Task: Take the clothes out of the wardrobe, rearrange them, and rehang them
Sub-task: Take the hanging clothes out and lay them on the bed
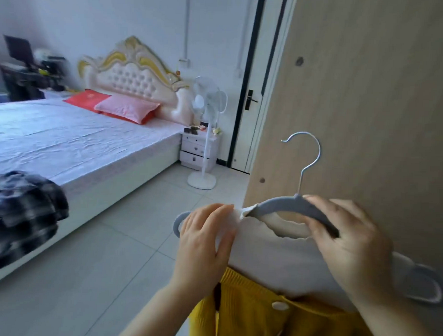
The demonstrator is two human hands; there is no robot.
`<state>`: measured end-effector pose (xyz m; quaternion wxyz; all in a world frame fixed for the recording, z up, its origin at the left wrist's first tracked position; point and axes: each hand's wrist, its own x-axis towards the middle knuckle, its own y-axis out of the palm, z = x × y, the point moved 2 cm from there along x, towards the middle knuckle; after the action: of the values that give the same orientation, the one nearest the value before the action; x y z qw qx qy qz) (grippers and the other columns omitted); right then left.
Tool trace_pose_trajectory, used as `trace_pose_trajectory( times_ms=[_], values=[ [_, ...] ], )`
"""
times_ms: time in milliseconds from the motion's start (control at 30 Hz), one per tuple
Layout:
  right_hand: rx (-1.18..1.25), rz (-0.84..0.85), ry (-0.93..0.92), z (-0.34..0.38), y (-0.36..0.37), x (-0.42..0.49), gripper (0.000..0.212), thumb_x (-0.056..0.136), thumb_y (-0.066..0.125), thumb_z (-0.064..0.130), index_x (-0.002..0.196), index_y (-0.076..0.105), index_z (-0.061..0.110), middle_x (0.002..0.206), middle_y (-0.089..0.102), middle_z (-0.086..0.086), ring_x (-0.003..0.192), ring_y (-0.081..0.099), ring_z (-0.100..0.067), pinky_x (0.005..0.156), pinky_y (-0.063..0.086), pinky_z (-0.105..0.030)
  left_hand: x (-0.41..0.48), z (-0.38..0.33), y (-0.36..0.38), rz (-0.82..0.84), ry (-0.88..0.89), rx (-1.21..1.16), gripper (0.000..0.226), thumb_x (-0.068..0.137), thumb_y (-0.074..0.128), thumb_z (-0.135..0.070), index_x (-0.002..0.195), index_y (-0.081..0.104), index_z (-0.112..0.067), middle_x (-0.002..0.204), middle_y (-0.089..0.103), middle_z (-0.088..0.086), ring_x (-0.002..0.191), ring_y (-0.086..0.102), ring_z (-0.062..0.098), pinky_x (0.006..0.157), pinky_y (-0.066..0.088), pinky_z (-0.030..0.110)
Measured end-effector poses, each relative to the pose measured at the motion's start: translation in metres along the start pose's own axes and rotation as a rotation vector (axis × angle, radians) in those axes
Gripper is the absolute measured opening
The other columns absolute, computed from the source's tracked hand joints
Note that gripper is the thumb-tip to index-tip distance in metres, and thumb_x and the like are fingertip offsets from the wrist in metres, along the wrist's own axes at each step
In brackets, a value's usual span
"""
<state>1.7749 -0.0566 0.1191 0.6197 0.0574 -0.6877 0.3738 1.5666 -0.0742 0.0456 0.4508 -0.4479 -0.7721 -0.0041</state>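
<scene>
Yellow knit (260, 325) with a white button (280, 306) sits nearest us at the bottom edge, just under a white top (275, 257); we cannot tell if the two are one piece. The white top is draped on a grey hanger (287, 204), held up in front of us and tilted down to the right. Our left hand (205, 240) has its fingers curled over the white fabric at the hanger's left shoulder, gripping it; the hanger's left tip pokes out just beside that hand. Our right hand (351, 237) grips the hanger's right arm close to the neck, fingers wrapped on the grey bar. The metal hook (310, 150) stands up above both hands, opening to the left, hooked on nothing. Right behind it, a light wood-grain wardrobe panel (368, 97) fills the right side of the view. Left of us is pale tiled floor (99, 264). At the near corner of the bed (65, 142), a dark plaid garment (20, 216) lies bunched on the mattress, well apart from the hanger. Further up the bed, a pink pillow (127, 109) overlaps a red pillow (86, 97), both against a tufted cream-and-gold headboard (133, 74). Beside the bed is a white nightstand (197, 152) with small items on top, too small to identify, and a white pedestal fan (209, 99) stands on the floor in front of it. Behind the fan is a door (252, 68) with a dark frame and dark handle. Far left is a dark counter (22, 78) with blurred clutter.
</scene>
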Motion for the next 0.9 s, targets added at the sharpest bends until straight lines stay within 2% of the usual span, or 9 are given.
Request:
trace_pose_trajectory(
  times_ms=[100, 300, 433, 600, 733, 833, 900],
  values=[
    [0.106, 0.036, 0.01, 0.055, 0.06, 0.014, 0.03, 0.08, 0.061, 0.032, 0.102, 0.072, 0.015, 0.088, 0.068, -0.003, 0.082, 0.054, -0.012, 0.066, 0.039, -0.023, 0.006, 0.054, -0.056, -0.079, -0.052, 0.057, 0.029, 0.087, 0.046, -0.037, 0.116, 0.05, -0.033, 0.113, 0.051, -0.015, 0.107, 0.047, 0.008, 0.091, 0.046, 0.04],
    [0.268, 0.107, -0.022, 0.172, 0.176, 0.037, 0.034, 0.071, 0.07, 0.028, 0.102, 0.071, 0.013, 0.083, 0.067, -0.003, 0.073, 0.059, -0.014, 0.061, 0.042, -0.019, 0.014, 0.163, -0.167, -0.142, -0.161, 0.23, 0.031, 0.088, 0.047, -0.037, 0.115, 0.058, -0.027, 0.114, 0.059, -0.007, 0.107, 0.053, 0.014, 0.09, 0.047, 0.046],
    [0.396, 0.156, -0.056, 0.235, 0.244, 0.05, 0.037, 0.072, 0.073, 0.031, 0.102, 0.07, 0.01, 0.078, 0.067, -0.004, 0.069, 0.051, -0.006, 0.066, 0.03, -0.005, 0.016, 0.217, -0.224, -0.205, -0.258, 0.314, 0.033, 0.089, 0.043, -0.041, 0.114, 0.059, -0.027, 0.116, 0.058, -0.009, 0.11, 0.051, 0.014, 0.094, 0.045, 0.048],
    [0.584, 0.238, -0.053, 0.29, 0.319, 0.066, 0.034, 0.076, 0.071, 0.033, 0.103, 0.069, 0.011, 0.078, 0.066, -0.002, 0.067, 0.05, -0.005, 0.065, 0.032, -0.005, 0.023, 0.273, -0.268, -0.287, -0.337, 0.396, 0.036, 0.088, 0.043, -0.041, 0.114, 0.061, -0.023, 0.117, 0.057, -0.009, 0.112, 0.051, 0.016, 0.094, 0.045, 0.051],
    [0.734, 0.25, -0.118, 0.326, 0.396, 0.084, 0.036, 0.074, 0.074, 0.033, 0.104, 0.065, 0.016, 0.079, 0.066, -0.002, 0.068, 0.052, -0.006, 0.062, 0.037, -0.009, 0.038, 0.328, -0.29, -0.362, -0.389, 0.484, 0.029, 0.086, 0.054, -0.028, 0.113, 0.063, -0.02, 0.115, 0.058, -0.008, 0.109, 0.049, 0.013, 0.092, 0.047, 0.052],
    [0.803, 0.283, -0.122, 0.349, 0.459, 0.1, 0.035, 0.07, 0.078, 0.025, 0.102, 0.068, 0.017, 0.083, 0.068, -0.002, 0.07, 0.054, -0.008, 0.06, 0.039, -0.011, 0.054, 0.374, -0.302, -0.386, -0.442, 0.549, 0.03, 0.084, 0.055, -0.026, 0.112, 0.063, -0.021, 0.113, 0.054, -0.015, 0.108, 0.048, 0.011, 0.092, 0.047, 0.049],
    [0.841, 0.34, -0.102, 0.364, 0.499, 0.113, 0.037, 0.064, 0.084, 0.017, 0.099, 0.071, 0.017, 0.084, 0.067, 0.0, 0.069, 0.054, -0.005, 0.06, 0.039, -0.011, 0.066, 0.404, -0.308, -0.391, -0.471, 0.578, 0.03, 0.087, 0.053, -0.031, 0.113, 0.063, -0.022, 0.112, 0.052, -0.018, 0.108, 0.05, 0.011, 0.093, 0.047, 0.047]
  ],
)
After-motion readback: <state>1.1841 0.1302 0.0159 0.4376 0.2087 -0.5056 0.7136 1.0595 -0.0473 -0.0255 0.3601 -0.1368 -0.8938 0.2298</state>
